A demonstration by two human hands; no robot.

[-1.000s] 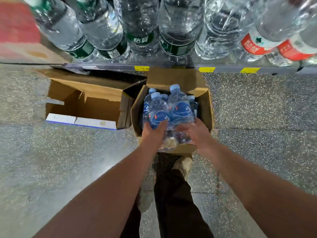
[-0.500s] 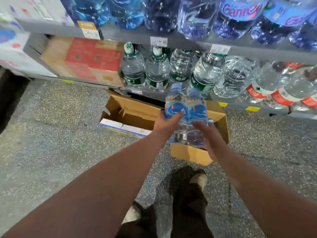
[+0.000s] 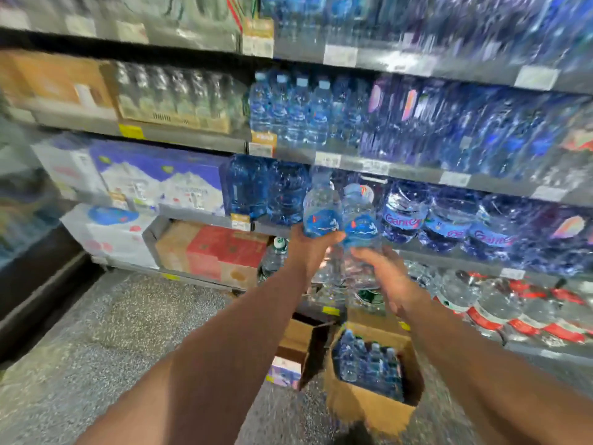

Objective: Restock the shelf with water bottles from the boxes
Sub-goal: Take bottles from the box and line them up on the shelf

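- Left hand: closed round the lower part of the left bottle, thumb across the blue label, and holding it upright.
- Right hand: fingers laid round the lower body of the right bottle from the side. Motion blur prevents a reading of how firm the hold is.
- Position of the two bottles: side by side and touching or nearly so. They are in the air in front of the shelving, level with the large blue jugs, and neither rests on any shelf.
- Likely destination, in my judgement: the row of matching small bottles on the shelf one tier above the hands. How much room is left in that row cannot be told, as the frame is smeared there.
- Supply: the open box on the floor below the arms holds a good number of small bottles, caps up and packed close.
- Second box: it stands just beside the first with its flaps open (the contents are in shadow and not visible).
- Work done: some stock of the matching kind stands on the shelf, but which of it belongs to this job cannot be established.
- Work outstanding: this pair is to be placed, and the box is far from emptied. I rate the task as early to middling, with many more trips between box and shelf required.
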